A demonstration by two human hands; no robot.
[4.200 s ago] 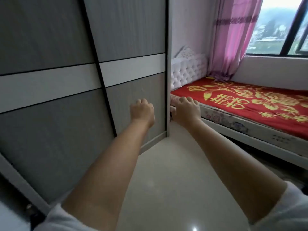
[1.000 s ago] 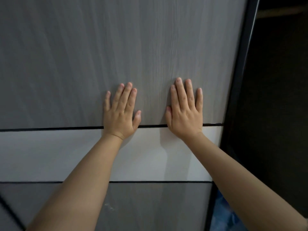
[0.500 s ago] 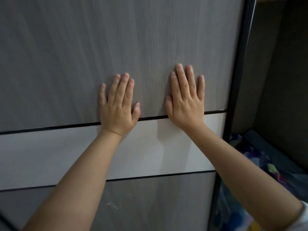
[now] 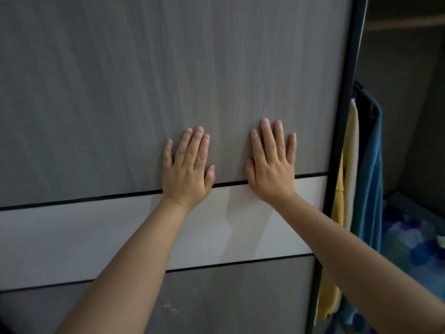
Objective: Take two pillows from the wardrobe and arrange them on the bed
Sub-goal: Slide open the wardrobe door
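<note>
The grey wood-grain sliding wardrobe door with a white band fills most of the view. My left hand and my right hand lie flat on it, palms down, fingers spread, side by side at the seam above the white band. Right of the door's black edge the wardrobe interior stands open and dim. A blue patterned fabric bundle rests on a shelf inside; I cannot tell if it is a pillow. The bed is out of view.
A blue garment and a yellow and cream cloth hang just inside the opening, beside the door's black frame. A wooden rail or shelf edge runs across the top of the interior.
The door has slid left under both flat hands, widening the opening on the right. The hanging blue and yellow clothes have come into view.
</note>
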